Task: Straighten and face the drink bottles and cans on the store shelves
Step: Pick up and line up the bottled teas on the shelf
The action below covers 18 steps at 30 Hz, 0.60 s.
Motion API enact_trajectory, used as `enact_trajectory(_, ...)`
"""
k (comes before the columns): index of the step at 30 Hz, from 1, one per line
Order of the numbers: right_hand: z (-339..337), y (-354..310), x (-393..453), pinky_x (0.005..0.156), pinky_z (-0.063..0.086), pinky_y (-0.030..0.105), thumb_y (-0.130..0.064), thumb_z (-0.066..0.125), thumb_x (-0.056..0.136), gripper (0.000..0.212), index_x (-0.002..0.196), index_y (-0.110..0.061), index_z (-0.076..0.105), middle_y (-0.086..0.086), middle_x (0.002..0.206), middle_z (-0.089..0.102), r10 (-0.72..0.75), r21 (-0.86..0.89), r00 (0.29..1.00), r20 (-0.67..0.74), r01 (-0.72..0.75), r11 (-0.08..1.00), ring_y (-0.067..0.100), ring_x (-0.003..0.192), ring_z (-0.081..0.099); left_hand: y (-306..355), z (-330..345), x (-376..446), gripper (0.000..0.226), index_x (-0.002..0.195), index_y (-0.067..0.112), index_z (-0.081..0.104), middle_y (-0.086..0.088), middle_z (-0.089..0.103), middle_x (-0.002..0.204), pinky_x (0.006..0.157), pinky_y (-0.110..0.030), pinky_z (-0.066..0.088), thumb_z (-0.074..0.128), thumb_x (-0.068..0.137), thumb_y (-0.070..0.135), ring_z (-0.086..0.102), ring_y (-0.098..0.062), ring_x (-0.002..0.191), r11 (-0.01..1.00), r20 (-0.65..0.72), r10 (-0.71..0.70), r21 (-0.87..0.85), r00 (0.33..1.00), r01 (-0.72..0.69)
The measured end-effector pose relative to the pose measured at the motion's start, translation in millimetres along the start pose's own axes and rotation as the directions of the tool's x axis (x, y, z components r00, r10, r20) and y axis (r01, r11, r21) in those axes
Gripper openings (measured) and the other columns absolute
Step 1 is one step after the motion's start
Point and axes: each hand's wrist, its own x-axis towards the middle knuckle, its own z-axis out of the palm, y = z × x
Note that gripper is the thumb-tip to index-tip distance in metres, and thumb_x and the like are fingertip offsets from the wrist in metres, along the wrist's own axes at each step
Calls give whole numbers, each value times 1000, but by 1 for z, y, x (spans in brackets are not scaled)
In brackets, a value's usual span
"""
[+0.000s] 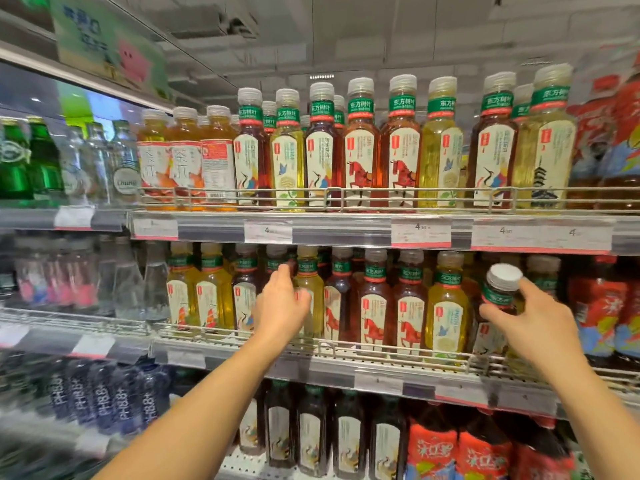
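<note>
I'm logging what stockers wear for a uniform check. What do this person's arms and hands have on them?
Nothing shows on them: the left hand and right hand are bare, without gloves, rings or watch, and both forearms are uncovered, with no sleeve in view.

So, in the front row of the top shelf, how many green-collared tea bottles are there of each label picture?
Crane-label bottles: 3
Horse-label bottles: 2
Blue-bird-label bottles: 2
Pagoda-label bottle: 1
Total: 8
</note>
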Motion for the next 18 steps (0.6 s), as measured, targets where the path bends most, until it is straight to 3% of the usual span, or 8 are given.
enact_trajectory(3, -1, -3, -4, 83, 51, 47, -39, 78, 81, 54, 129, -22, 61, 14, 118, 71, 6, -7, 1000, -3, -6, 1000, 41, 110, 61, 11, 5, 8, 39, 121, 13, 46, -9, 65, 109, 78, -43, 53, 58, 94, 39, 64, -35, 99, 999, -12, -43, 19, 999, 43)
enact_trajectory(7, -5, -6, -19, 77, 47, 40, -36, 83, 79, 51, 124, -20, 64, 10, 112, 73, -25, -18, 999, -26, 25, 1000, 38, 108, 63, 12, 15, 30, 46, 100, 11, 54, -13, 68, 99, 81, -47, 56, 61, 91, 55, 65, -39, 91, 996, -13, -90, 0, 996, 90)
enact_trajectory(12, 0, 13, -50, 71, 52, 39, -29, 89, 75, 39, 104, -28, 63, -1, 88, 71, -22, 16, 999, -41, 23, 1000, 33, 92, 67, 10, 20, 46, 54, 80, 9, 59, -14, 68, 81, 68, -40, 55, 69, 85, 61, 64, -37, 75, 984, 1, -171, -59, 985, 170)
enact_trajectory(15, -5, 20, -53, 70, 44, 31, -30, 89, 75, 38, 99, -34, 61, -11, 85, 65, -10, 64, 999, -39, 12, 998, 23, 91, 64, 14, 10, 44, 53, 78, 8, 58, -12, 65, 78, 60, -36, 47, 74, 83, 59, 61, -33, 72, 980, -13, -180, -84, 984, 178)
enact_trajectory(18, -12, 16, -52, 71, 43, 29, -32, 89, 76, 36, 99, -34, 61, -12, 85, 66, -29, 72, 998, -52, 33, 997, 21, 92, 64, 13, 0, 30, 52, 93, 9, 67, -7, 69, 85, 66, -41, 55, 76, 80, 58, 64, -28, 80, 982, -26, -109, -158, 994, 104)
